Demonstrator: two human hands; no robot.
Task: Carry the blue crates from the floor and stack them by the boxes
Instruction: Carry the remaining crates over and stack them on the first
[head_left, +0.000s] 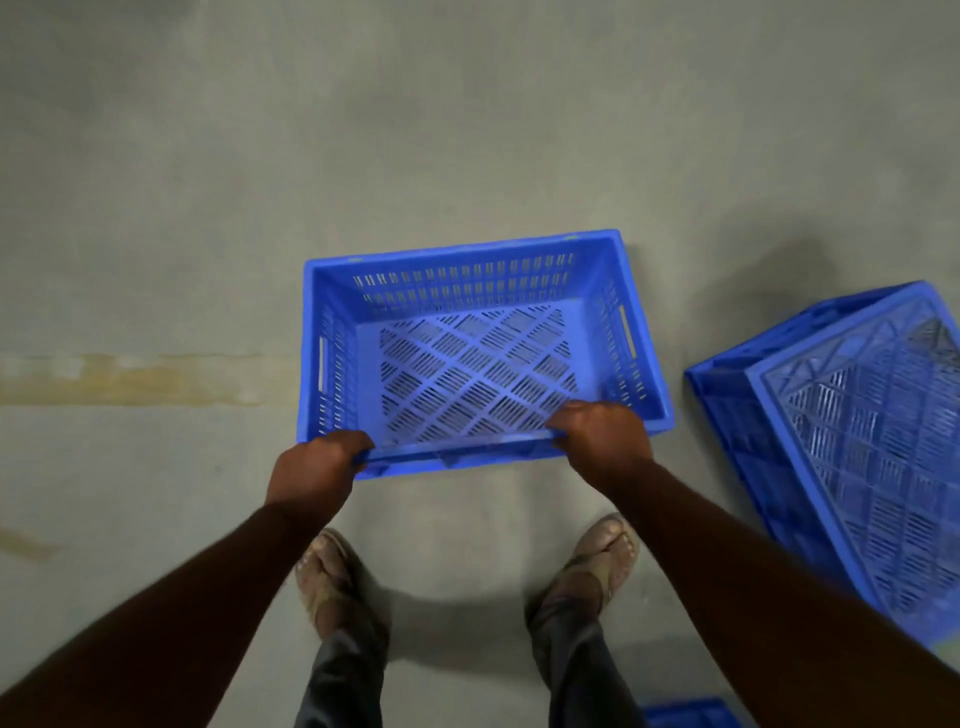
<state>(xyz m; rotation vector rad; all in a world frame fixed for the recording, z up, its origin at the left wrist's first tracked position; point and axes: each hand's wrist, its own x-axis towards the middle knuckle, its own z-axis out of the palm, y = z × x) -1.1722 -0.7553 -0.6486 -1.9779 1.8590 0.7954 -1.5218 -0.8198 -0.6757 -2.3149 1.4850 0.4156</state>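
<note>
An empty blue crate (467, 270) with slotted walls and a lattice bottom is right in front of me, open side up, over the grey concrete floor. My left hand (317, 467) grips the near rim at its left corner. My right hand (602, 436) grips the same rim towards its right end, fingers curled over the edge. A second blue crate (852, 441) lies upside down on the floor to the right, tilted, its ribbed bottom facing up. The boxes are out of view.
My two feet in sandals (327, 577) stand just behind the held crate. A sliver of another blue crate (691, 714) shows at the bottom edge. A faded yellowish stripe (130, 374) marks the floor at the left.
</note>
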